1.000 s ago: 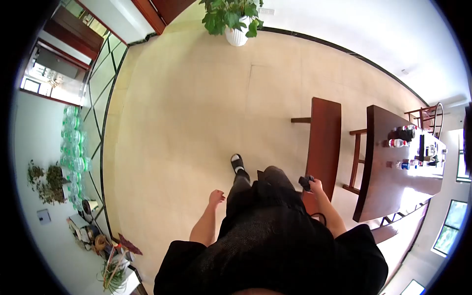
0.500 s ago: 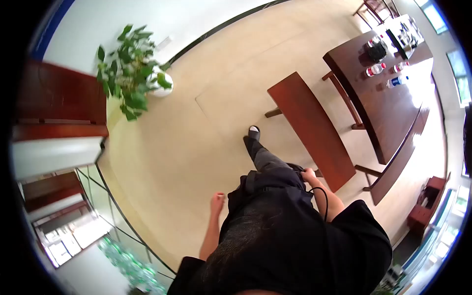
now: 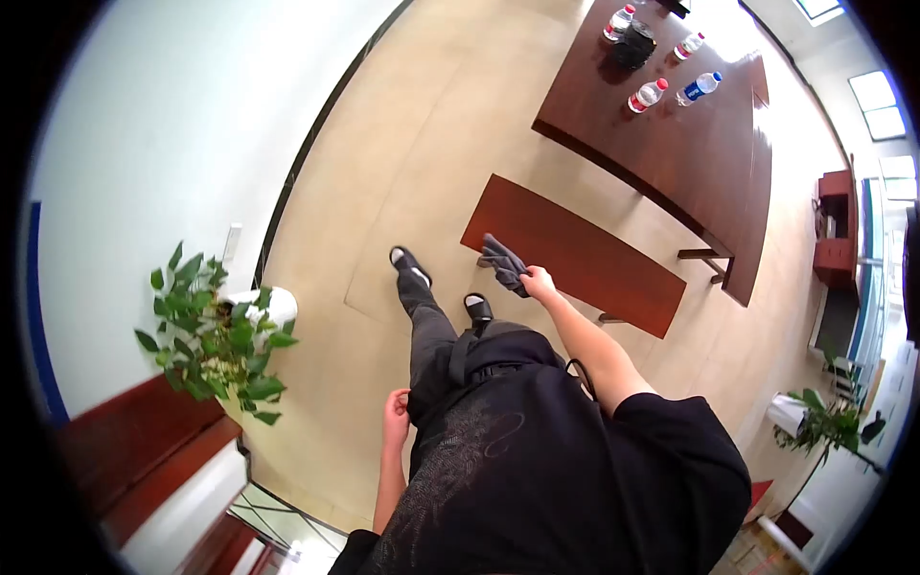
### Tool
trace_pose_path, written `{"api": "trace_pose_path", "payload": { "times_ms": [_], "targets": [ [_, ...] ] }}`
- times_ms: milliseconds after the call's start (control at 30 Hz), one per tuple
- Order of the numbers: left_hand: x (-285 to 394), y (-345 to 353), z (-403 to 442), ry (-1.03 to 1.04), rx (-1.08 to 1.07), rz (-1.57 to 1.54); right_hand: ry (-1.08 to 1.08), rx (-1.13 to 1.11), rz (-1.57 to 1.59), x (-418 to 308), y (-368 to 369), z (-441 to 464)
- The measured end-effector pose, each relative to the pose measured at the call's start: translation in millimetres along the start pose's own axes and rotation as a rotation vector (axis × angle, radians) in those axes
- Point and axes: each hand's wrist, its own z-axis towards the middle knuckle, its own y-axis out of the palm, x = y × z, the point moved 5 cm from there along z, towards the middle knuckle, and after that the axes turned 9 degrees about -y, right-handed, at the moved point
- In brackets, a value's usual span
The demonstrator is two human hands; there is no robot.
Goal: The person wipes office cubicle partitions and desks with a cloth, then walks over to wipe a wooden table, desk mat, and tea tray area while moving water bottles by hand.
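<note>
A crumpled dark grey cloth (image 3: 502,264) dangles from my right hand (image 3: 539,283), whose fingers are closed around one end of it. The cloth is over the near edge of a reddish-brown bench (image 3: 585,254); whether it touches the wood I cannot tell. Down at my side, my left hand (image 3: 396,418) is beside my trouser leg with its fingers curled in, and nothing shows in it.
Beyond the bench stands a dark wooden table (image 3: 661,144) bearing several bottles, one with a blue cap (image 3: 698,88), and a black object (image 3: 632,46). A potted plant (image 3: 225,335) is by the wall at left. Another plant (image 3: 819,422) is at right.
My right hand has swung forward from my hip, bringing the grey cloth into clear view. My view has turned and come closer to the bench and table. My left hand stays low.
</note>
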Motion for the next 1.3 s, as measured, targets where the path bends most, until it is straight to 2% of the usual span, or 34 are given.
{"api": "trace_pose_path", "payload": {
  "times_ms": [33, 67, 167, 200, 233, 267, 300, 333, 367, 400, 500, 567, 700, 833, 900, 967, 1033, 1100, 1133, 1167, 1233, 1267, 1300],
  "targets": [
    [22, -10, 21, 0.042, -0.005, 0.061, 0.021, 0.006, 0.045, -4, 9, 14],
    [43, -21, 41, 0.106, 0.096, 0.261, 0.038, -0.018, 0.052, -8, 18, 26],
    [166, -25, 77, 0.224, 0.295, 0.735, 0.102, 0.040, 0.065, -10, 30, 50],
    [195, -29, 99, 0.260, 0.299, 0.692, 0.169, 0.007, 0.056, -8, 31, 55],
    [223, -33, 124, 0.325, 0.282, 0.779, 0.231, 0.063, 0.087, -7, 31, 55],
    [249, -40, 151, 0.390, 0.265, 0.869, 0.392, 0.088, 0.198, -29, 18, 45],
    [273, -43, 177, 0.459, 0.248, 0.959, 0.430, 0.149, 0.230, -9, 28, 56],
    [295, -42, 203, 0.519, 0.169, 0.974, 0.493, 0.152, 0.268, -25, 22, 57],
    [317, -39, 226, 0.581, 0.088, 0.990, 0.458, 0.208, 0.399, -37, 20, 63],
    [336, -35, 243, 0.559, 0.003, 1.026, 0.451, 0.263, 0.356, -46, 18, 73],
    [373, -34, 293, 0.467, -0.008, 1.173, 0.532, 0.406, 0.285, -84, 8, 98],
    [397, -36, 324, 0.540, 0.005, 1.095, 0.409, 0.510, 0.236, -91, 21, 122],
    [438, -30, 398, 0.523, 0.034, 1.124, 0.543, 0.565, 0.377, -152, 22, 159],
    [505, 1, 475, 0.522, 0.009, 1.121, 0.707, 0.588, 0.304, -166, 29, 210],
    [547, 22, 504, 0.530, 0.007, 1.110, 0.821, 0.552, 0.425, -168, 18, 248],
    [603, 56, 521, 0.525, -0.061, 1.119, 0.822, 0.468, 0.377, -182, -15, 285],
    [652, 95, 548, 0.528, -0.121, 1.126, 0.866, 0.497, 0.380, -206, -60, 327],
    [692, 133, 583, 0.508, -0.196, 1.157, 0.788, 0.440, 0.374, -215, -103, 397],
    [714, 152, 598, 0.447, -0.355, 1.135, 0.689, 0.495, 0.323, -227, -132, 428],
    [735, 166, 608, 0.415, -0.404, 1.089, 0.595, 0.538, 0.265, -241, -159, 460],
    [789, 214, 612, 0.359, -0.493, 0.978, 0.587, 0.540, 0.279, -253, -212, 527],
    [810, 234, 622, 0.482, -0.537, 1.015, 0.522, 0.612, 0.299, -268, -237, 558],
    [827, 257, 633, 0.472, -0.587, 1.023, 0.456, 0.685, 0.320, -284, -262, 585]
  ]
}}
